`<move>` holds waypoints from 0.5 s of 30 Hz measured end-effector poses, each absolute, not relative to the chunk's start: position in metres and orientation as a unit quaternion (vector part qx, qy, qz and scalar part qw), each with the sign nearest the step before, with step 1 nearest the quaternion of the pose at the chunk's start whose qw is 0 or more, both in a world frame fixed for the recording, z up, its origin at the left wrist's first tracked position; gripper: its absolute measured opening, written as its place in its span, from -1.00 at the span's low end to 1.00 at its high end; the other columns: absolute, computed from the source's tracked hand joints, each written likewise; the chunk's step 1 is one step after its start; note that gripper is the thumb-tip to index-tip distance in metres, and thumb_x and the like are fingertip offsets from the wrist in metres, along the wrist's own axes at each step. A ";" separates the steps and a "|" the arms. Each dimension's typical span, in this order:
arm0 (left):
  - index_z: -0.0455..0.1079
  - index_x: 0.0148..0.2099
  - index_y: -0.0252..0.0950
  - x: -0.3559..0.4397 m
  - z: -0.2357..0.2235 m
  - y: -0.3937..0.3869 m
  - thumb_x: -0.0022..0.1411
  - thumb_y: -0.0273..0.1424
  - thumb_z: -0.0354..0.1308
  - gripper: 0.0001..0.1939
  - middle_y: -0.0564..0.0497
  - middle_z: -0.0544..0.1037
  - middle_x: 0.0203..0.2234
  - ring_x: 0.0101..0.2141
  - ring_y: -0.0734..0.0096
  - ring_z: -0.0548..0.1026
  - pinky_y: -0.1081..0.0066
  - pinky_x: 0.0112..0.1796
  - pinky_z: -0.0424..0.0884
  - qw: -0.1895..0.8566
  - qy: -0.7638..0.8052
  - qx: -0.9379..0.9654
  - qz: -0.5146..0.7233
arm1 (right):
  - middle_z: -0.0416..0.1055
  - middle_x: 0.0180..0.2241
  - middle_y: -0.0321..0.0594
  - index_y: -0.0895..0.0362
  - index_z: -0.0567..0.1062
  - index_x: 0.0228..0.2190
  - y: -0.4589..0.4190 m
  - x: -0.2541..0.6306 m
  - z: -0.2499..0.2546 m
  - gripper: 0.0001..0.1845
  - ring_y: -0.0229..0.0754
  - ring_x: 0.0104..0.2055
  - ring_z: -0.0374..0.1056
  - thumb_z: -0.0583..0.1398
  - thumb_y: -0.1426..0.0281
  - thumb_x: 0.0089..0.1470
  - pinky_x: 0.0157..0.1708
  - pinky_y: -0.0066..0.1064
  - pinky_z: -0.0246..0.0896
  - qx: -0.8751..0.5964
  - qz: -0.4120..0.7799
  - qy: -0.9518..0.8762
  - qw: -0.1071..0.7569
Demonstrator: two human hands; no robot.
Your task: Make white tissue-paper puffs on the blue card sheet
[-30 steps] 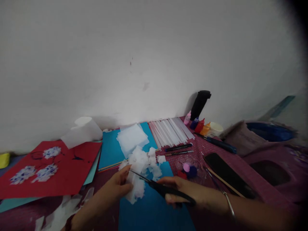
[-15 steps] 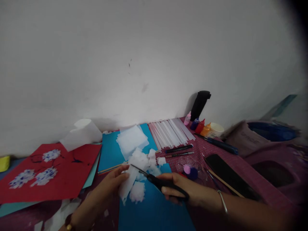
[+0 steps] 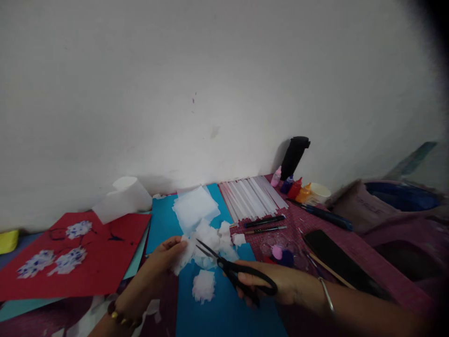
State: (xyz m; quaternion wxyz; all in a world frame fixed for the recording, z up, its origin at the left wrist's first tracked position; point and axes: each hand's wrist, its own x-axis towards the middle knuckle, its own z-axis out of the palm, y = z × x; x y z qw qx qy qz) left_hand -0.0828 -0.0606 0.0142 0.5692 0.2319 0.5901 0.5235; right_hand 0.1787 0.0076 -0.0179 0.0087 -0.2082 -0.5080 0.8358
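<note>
My right hand [image 3: 256, 281] is closed around the handles of black scissors [image 3: 224, 264], whose blades are slightly apart and point left. Between finger and thumb of my left hand [image 3: 164, 257] is a piece of white tissue paper [image 3: 182, 262], just left of the blade tips. Cut white tissue pieces [image 3: 206, 234] lie heaped beyond the blades on blue sheets. One ragged-edged tissue piece [image 3: 204, 285] rests by itself on the near blue sheet [image 3: 217, 316]. Behind the heap is a stack of white tissue squares [image 3: 194, 206].
At left lies a red sheet [image 3: 108, 267] with blue-dotted white flowers, a white paper roll [image 3: 124, 196] behind it. White strips [image 3: 252, 196], pens [image 3: 264, 222], paint bottles [image 3: 294, 188] and a palette [image 3: 266, 243] are to the right. A black phone [image 3: 336, 257] lies near my right forearm.
The scissor blades have opened wider and backed away from the tissue. My left hand has turned the held piece, so less of it shows. The view has shifted slightly.
</note>
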 end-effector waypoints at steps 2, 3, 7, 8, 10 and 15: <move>0.39 -0.46 -0.29 -0.082 0.011 -0.060 -0.08 -0.33 0.32 -0.81 0.19 0.40 -0.71 -0.67 0.58 0.30 0.55 -0.60 0.16 0.574 0.580 0.222 0.534 | 0.27 -0.42 -0.28 0.20 0.29 -0.16 0.008 0.177 -0.019 -0.40 -0.38 -0.50 0.25 0.21 0.00 -0.07 -0.55 -0.56 0.11 -0.205 0.838 -0.505 0.007; 0.38 -0.46 -0.28 -0.081 0.009 -0.060 -0.09 -0.35 0.33 -0.81 0.18 0.41 -0.70 -0.66 0.57 0.31 0.54 -0.59 0.19 0.580 0.576 0.218 0.532 | 0.28 -0.42 -0.28 0.20 0.29 -0.16 0.008 0.176 -0.019 -0.39 -0.38 -0.50 0.25 0.21 0.00 -0.08 -0.55 -0.56 0.11 -0.200 0.841 -0.503 0.010; 0.39 -0.44 -0.33 -0.080 -0.004 -0.060 -0.13 -0.35 0.35 -0.77 0.09 0.46 -0.65 -0.63 0.49 0.38 0.49 -0.54 0.25 0.615 0.561 0.228 0.505 | 0.27 -0.44 -0.30 0.20 0.27 -0.18 0.008 0.169 -0.019 -0.37 -0.40 -0.52 0.25 0.24 0.00 -0.12 -0.55 -0.56 0.12 -0.188 0.846 -0.498 0.023; 0.40 -0.43 -0.33 -0.080 -0.006 -0.059 -0.14 -0.34 0.36 -0.76 0.08 0.47 -0.64 -0.62 0.48 0.39 0.48 -0.53 0.26 0.619 0.560 0.228 0.502 | 0.27 -0.45 -0.31 0.20 0.27 -0.19 0.008 0.167 -0.019 -0.38 -0.40 -0.53 0.24 0.24 0.00 -0.12 -0.55 -0.56 0.12 -0.192 0.846 -0.497 0.026; 0.40 -0.44 -0.33 -0.079 -0.008 -0.058 -0.17 -0.33 0.37 -0.74 0.09 0.47 -0.65 -0.62 0.47 0.39 0.48 -0.53 0.26 0.612 0.567 0.226 0.503 | 0.26 -0.46 -0.32 0.20 0.27 -0.23 0.007 0.164 -0.019 -0.42 -0.42 -0.54 0.23 0.24 0.01 -0.11 -0.57 -0.58 0.09 -0.202 0.842 -0.499 0.033; 0.41 -0.50 -0.33 -0.074 -0.006 -0.052 -0.17 -0.32 0.35 -0.77 0.11 0.44 -0.67 -0.64 0.50 0.36 0.50 -0.56 0.21 0.570 0.586 0.254 0.516 | 0.25 -0.48 -0.35 0.20 0.27 -0.27 0.005 0.159 -0.016 -0.42 -0.45 -0.58 0.19 0.23 -0.01 -0.12 -0.62 -0.60 0.04 -0.233 0.823 -0.515 0.059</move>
